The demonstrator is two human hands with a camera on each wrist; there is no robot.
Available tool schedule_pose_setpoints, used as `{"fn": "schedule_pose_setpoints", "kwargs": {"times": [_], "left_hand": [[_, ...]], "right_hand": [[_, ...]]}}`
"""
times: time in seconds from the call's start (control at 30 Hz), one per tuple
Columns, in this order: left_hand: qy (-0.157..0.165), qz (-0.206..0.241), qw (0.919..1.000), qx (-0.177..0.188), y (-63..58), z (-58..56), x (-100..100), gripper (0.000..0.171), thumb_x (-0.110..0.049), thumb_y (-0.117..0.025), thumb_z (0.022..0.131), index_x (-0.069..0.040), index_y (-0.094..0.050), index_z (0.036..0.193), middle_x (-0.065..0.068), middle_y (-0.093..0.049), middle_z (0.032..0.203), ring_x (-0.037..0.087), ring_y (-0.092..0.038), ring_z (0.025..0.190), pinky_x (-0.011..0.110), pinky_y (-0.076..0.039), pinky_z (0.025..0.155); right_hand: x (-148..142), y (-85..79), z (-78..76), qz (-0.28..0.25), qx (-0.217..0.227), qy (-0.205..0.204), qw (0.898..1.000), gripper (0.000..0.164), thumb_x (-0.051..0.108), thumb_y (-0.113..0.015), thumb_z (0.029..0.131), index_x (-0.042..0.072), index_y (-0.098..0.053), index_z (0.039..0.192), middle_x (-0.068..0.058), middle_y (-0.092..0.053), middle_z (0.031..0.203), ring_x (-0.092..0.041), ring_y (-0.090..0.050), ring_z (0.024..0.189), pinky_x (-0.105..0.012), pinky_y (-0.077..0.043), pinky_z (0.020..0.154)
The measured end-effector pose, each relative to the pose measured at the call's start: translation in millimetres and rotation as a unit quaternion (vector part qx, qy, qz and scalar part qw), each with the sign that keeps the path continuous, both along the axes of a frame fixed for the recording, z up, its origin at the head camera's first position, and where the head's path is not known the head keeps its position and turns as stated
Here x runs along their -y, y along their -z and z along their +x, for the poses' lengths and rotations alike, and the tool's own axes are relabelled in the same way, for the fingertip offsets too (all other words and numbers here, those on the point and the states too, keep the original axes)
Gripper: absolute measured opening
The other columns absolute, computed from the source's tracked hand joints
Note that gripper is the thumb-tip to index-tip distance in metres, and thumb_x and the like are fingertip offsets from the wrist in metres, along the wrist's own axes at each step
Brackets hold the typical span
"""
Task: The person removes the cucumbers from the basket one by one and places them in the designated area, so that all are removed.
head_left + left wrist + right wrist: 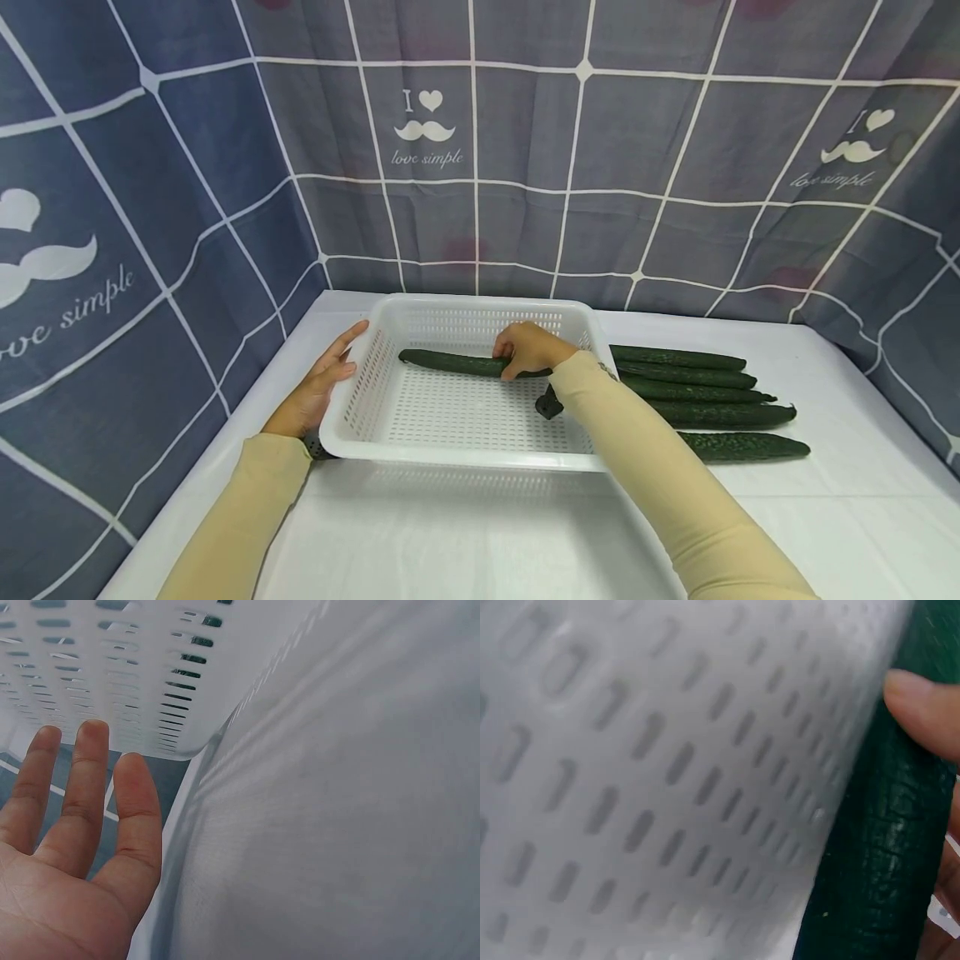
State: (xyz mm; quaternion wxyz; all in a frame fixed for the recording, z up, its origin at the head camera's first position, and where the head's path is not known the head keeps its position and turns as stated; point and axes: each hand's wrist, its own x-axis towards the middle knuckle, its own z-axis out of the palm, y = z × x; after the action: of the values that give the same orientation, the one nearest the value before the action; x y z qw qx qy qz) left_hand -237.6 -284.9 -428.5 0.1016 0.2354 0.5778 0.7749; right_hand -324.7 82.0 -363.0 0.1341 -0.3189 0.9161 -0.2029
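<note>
A long dark green cucumber [450, 362] lies crosswise inside a white perforated plastic basket [465, 459]. My right hand [528, 348] reaches over the basket's right side and grips the cucumber near its right part, thumb on the near side. In the right wrist view the cucumber [877, 847] runs close along the slotted basket floor [682, 765], with the thumb pressed on its skin. My left hand [322, 387] is at the basket's left wall, fingers extended and spread. The left wrist view shows this hand [82, 847] palm up beside the slotted wall [112, 682], fingertips close to it.
Several more cucumbers [720, 415] lie side by side on the white table [480, 533], right of the basket, partly hidden by my right sleeve [645, 450]. A grey-blue checked curtain [525, 225] hangs behind the table and along both sides.
</note>
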Motion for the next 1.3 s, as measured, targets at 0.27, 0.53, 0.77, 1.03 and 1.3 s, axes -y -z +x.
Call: {"fn": "schedule_pose_setpoints", "kwargs": {"times": [0.27,0.53,0.77,1.03,1.3], "left_hand": [[-0.008,-0.008,0.9999,0.002,-0.6,0.4,-1.2,0.059,-0.017,-0.055,0.107,-0.042,-0.044,0.160,-0.003,-0.052,0.148,0.012,-0.061,0.119,0.030,-0.057,0.093],[-0.015,-0.018,0.9997,0.009,-1.4,1.4,-0.8,0.059,-0.017,-0.055,0.107,-0.043,-0.045,0.159,-0.004,-0.051,0.148,0.012,-0.059,0.121,0.029,-0.057,0.093],[-0.017,-0.008,0.9997,0.013,-1.3,0.7,-1.4,0.059,-0.018,-0.057,0.106,-0.043,-0.046,0.158,-0.002,-0.053,0.146,0.013,-0.062,0.118,0.030,-0.058,0.092],[-0.022,-0.008,0.9996,0.014,-1.6,1.1,-2.7,0.058,-0.018,-0.058,0.106,-0.045,-0.048,0.155,-0.004,-0.054,0.146,0.012,-0.062,0.118,0.030,-0.058,0.091],[-0.022,-0.011,0.9996,0.011,-1.5,0.9,-2.5,0.058,-0.018,-0.056,0.106,-0.045,-0.047,0.156,-0.003,-0.055,0.142,0.012,-0.062,0.117,0.030,-0.058,0.091]], "right_hand": [[-10.4,-2.6,-6.9,-0.085,0.023,-0.023,0.996,0.031,0.001,-0.088,0.083,-0.003,-0.079,0.112,-0.012,-0.080,0.109,-0.026,-0.074,0.104,-0.039,-0.058,0.097],[-13.1,-9.0,-8.1,-0.183,0.066,0.001,0.981,0.032,-0.004,-0.084,0.085,-0.009,-0.078,0.116,-0.013,-0.080,0.108,-0.016,-0.071,0.098,-0.033,-0.057,0.093],[-12.8,-12.6,-7.9,-0.244,0.071,0.026,0.967,0.030,-0.005,-0.084,0.086,-0.010,-0.078,0.115,-0.013,-0.080,0.109,-0.013,-0.070,0.096,-0.031,-0.057,0.093],[-15.6,-21.7,-1.5,-0.270,0.065,0.056,0.959,0.029,-0.002,-0.084,0.089,-0.006,-0.078,0.118,-0.017,-0.078,0.122,-0.036,-0.070,0.122,-0.047,-0.054,0.107],[-19.0,-33.4,5.2,-0.263,0.015,0.087,0.961,0.030,0.006,-0.087,0.088,0.000,-0.081,0.117,-0.011,-0.080,0.112,-0.030,-0.072,0.111,-0.047,-0.055,0.100]]}}
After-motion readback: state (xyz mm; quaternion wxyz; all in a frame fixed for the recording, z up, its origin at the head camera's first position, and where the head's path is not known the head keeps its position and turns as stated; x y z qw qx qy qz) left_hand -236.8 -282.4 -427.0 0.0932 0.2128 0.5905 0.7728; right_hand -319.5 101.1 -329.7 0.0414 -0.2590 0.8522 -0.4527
